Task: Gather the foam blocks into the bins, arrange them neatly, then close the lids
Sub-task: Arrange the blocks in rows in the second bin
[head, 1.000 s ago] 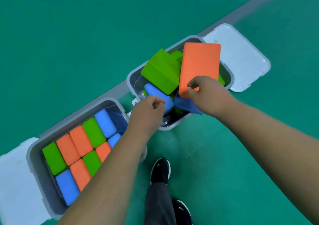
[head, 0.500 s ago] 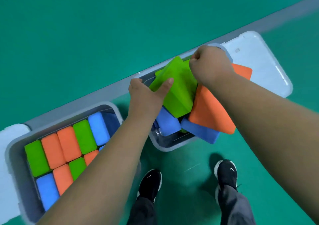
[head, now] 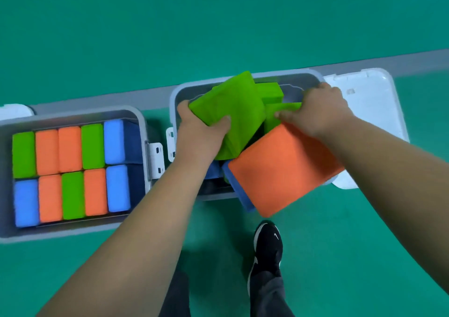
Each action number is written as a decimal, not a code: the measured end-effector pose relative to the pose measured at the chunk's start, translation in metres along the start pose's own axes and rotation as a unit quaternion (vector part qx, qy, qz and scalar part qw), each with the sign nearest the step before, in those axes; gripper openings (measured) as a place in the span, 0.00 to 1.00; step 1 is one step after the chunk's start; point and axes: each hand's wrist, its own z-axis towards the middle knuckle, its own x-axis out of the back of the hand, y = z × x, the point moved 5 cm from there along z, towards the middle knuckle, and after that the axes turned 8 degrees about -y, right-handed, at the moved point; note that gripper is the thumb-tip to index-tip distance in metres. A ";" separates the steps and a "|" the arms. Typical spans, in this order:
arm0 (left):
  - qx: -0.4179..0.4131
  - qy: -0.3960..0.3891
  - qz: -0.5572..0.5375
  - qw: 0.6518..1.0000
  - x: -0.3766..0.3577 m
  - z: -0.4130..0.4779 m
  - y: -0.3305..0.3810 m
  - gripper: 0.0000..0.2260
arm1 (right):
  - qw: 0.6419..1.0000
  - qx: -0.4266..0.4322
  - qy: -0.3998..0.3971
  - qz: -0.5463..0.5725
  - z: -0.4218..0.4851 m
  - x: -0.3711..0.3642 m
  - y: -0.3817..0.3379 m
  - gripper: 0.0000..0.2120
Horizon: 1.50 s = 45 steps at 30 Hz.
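Orange block [head: 279, 171] overhanging bin [head: 291, 76], shoe [head: 268, 243] below

I log bright, even overhead light, no glare; a soft shadow sits on the floor [head: 213, 256] at lower centre. Mild motion blur throughout, with wide-angle bending at the frame edges.

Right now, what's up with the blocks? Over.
Left hand grips large green foam block. Right hand touches another green block, grip unclear. Flat orange foam block overhangs rim of grey plastic bin.
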 end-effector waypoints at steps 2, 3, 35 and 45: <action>0.007 -0.004 0.002 1.000 -0.003 -0.002 0.002 0.33 | 0.998 0.011 -0.057 -0.025 -0.001 -0.010 0.002 0.31; 0.009 -0.003 0.004 1.000 -0.003 -0.003 0.003 0.32 | 0.997 0.020 -0.069 -0.030 -0.003 -0.018 0.002 0.30; 0.072 0.008 -0.180 0.981 0.005 0.004 -0.002 0.35 | 0.963 0.142 -0.114 0.201 -0.046 -0.009 -0.018 0.34; 0.080 -0.080 -0.347 0.931 0.060 0.014 -0.029 0.32 | 0.935 0.157 -0.094 0.305 -0.072 0.011 -0.058 0.27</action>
